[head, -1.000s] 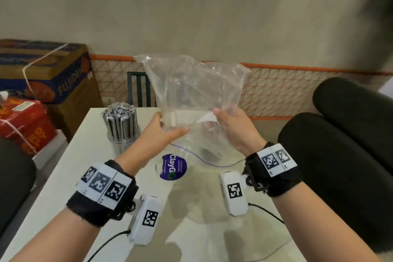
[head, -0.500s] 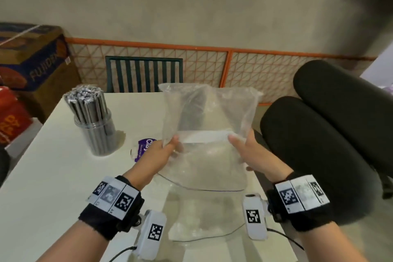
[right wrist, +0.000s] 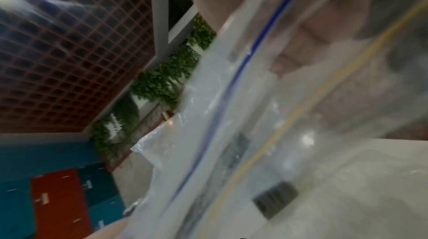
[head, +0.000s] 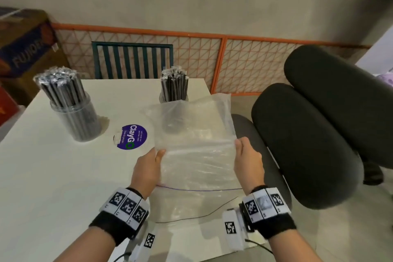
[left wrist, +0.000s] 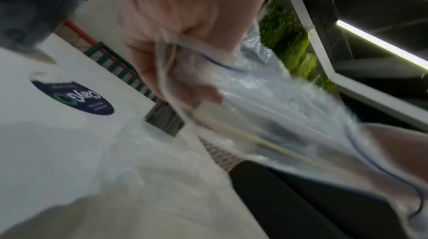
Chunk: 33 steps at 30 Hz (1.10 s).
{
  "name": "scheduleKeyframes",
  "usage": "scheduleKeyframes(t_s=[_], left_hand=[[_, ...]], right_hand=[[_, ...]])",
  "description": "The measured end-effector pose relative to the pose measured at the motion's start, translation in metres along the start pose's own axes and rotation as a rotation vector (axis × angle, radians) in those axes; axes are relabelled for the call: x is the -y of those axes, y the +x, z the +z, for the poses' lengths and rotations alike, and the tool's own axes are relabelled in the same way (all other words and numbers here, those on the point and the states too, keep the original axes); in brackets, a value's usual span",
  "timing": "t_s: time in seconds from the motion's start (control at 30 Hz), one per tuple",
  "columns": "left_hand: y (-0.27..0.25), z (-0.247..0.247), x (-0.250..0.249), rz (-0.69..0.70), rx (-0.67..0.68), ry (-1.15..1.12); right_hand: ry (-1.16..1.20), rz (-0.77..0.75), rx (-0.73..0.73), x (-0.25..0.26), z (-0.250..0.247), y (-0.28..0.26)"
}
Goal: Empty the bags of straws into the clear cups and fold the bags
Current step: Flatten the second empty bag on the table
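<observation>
Bag had come down lower over the table since earlier.
Left hand and right hand pinched its side edges; two straw-filled cups stood beyond the bag.

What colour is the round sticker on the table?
Purple with white lettering: the sticker, clearest in the head view.

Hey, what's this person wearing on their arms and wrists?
Bare forearms, no sleeves. Each wrist has a black fabric band topped with a white strip of three square black-and-white code markers: left wrist band, right wrist band. A white camera unit with its own marker hangs under each wrist, trailing a thin black cable.
</observation>
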State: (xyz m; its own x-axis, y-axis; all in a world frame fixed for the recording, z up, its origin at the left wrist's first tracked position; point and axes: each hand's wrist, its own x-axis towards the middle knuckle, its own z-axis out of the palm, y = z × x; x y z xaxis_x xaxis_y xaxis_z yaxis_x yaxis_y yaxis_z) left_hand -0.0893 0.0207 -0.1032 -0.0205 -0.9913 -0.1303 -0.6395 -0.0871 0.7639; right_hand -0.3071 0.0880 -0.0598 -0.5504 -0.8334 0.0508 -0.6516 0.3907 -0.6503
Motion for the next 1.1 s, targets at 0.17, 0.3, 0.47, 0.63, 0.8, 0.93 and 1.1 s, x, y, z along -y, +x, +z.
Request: scheduleKeyframes(t_s=[0.17, 0.3, 0.47, 0.63, 0.8, 0.93, 1.1], left_hand=[[0.016, 0.001, 0.044, -0.259, 0.109, -0.039], [0.014, 0.003, 0.051, -0.269, 0.175, -0.129], [0.015, -0.001, 0.029, 0.098, 0.099, 0.229], [0.026, 0.002, 0.005, 0.41, 0.155, 0.487], [0.036, 0.021, -0.006, 0.57, 0.473, 0.871], [0.03, 0.042, 0.024, 0.292, 0.723, 1.044], [0.024, 0.066, 0.059, 0.257, 0.714, 1.132]], right_hand=[[-0.069, 0.182, 0.156, -0.034, 0.007, 0.029], [-0.173, 0.111, 0.483, -0.06, 0.04, 0.02], [-0.382, -0.015, 0.563, -0.067, 0.047, 0.025], [-0.668, -0.179, 0.4, -0.049, 0.043, 0.018], [-0.683, -0.521, 0.603, -0.029, 0.054, 0.022], [-0.791, -0.421, 0.928, -0.048, 0.08, 0.031], [-0.876, -0.389, 0.992, -0.067, 0.107, 0.025]])
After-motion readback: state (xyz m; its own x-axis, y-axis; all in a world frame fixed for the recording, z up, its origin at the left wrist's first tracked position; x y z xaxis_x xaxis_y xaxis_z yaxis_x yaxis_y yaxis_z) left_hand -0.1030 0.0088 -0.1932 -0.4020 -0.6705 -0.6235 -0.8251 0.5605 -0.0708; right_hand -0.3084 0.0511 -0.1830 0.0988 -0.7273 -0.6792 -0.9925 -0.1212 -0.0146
